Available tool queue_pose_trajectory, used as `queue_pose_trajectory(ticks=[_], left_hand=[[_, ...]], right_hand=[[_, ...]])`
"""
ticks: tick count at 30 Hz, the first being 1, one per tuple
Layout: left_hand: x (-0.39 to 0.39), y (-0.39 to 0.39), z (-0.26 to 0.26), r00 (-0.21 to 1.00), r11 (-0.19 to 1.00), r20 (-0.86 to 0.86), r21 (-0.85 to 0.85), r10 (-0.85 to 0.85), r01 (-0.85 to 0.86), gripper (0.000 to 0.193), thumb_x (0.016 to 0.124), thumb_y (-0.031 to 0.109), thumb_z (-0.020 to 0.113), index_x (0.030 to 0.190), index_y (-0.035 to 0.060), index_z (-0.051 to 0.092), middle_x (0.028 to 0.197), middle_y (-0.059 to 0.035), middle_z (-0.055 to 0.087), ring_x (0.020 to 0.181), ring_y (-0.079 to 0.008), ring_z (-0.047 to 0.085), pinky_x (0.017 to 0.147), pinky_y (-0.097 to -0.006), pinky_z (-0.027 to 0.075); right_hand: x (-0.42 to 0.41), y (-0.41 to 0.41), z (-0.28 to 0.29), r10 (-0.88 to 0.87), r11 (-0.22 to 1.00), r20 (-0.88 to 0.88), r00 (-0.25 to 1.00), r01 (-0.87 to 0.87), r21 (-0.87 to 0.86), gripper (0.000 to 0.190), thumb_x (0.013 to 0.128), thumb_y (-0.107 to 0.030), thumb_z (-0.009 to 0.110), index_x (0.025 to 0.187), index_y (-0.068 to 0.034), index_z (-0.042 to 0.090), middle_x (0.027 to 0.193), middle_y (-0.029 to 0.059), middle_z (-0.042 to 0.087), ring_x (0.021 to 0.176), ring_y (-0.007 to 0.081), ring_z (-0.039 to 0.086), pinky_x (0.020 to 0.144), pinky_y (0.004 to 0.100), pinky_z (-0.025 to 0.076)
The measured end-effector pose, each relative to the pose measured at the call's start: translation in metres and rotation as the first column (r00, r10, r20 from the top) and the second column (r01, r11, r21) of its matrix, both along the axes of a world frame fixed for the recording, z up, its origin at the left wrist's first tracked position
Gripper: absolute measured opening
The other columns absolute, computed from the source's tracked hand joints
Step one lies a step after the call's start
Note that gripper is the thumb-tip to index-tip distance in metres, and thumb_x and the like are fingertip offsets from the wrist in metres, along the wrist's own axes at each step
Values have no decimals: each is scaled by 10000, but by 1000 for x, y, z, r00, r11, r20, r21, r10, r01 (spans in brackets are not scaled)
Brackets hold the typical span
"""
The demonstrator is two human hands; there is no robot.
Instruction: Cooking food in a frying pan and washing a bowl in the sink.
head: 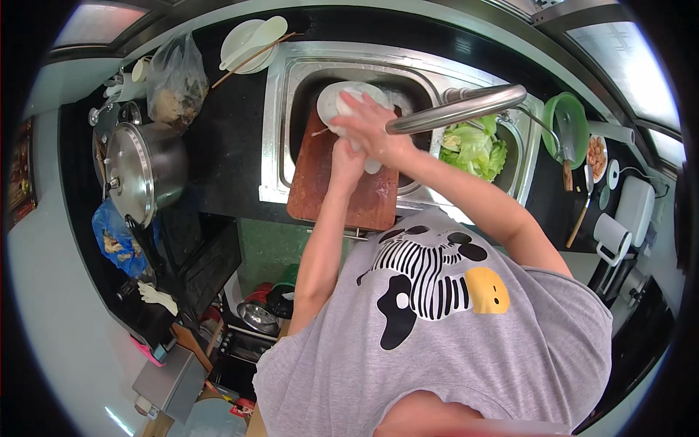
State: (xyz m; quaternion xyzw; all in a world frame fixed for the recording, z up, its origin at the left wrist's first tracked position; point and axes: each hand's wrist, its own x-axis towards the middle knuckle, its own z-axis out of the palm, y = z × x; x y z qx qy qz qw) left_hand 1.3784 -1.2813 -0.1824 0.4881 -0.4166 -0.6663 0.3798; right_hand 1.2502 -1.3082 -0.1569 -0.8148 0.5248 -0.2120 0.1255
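Observation:
Over the steel sink (pixel 284 136), my left hand (pixel 348 161) grips a white utensil, perhaps a spoon, whose end shows below the fingers. My right hand (pixel 371 125) lies over it with a white cloth or sponge (pixel 349 104) under the fingers. Behind the hands a white dish (pixel 327 101) sits in the basin. A reddish-brown wooden cutting board (pixel 344 202) leans out over the sink's front edge, beneath my hands. The curved faucet (pixel 458 109) reaches over my right wrist. Leafy lettuce (pixel 472 147) fills part of the smaller basin at the right.
White bowls (pixel 232 41) with a spoon and chopsticks stand behind left. A pressure cooker (pixel 158 164) and a plastic bag (pixel 177 82) are at the left. To the right are a green basin (pixel 549 123) with a knife, a plate of pinkish food (pixel 596 155) and a spatula (pixel 580 218).

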Motion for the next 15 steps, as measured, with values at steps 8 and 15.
queue_pose_trajectory(ticks=[8,15], left_hand=[[-9,12,11,986,984,141,-136,-94,113,321,831,61,671,1126,-30,583,1039,-66,652,934,-132,614,811,-276,476],[4,-4,2,987,977,-37,149,157,-150,299,797,66,684,1073,-30,618,975,-68,667,899,-137,616,783,-297,483]], right_hand=[[-15,-51,6,-498,787,304,812,276,552,429,958,-430,400,1153,-93,580,1053,147,650,963,342,619,859,416,480],[6,1,23,109,983,-124,986,-126,-137,270,878,-203,549,1147,-184,570,1311,69,522,1181,402,495,935,433,466]])
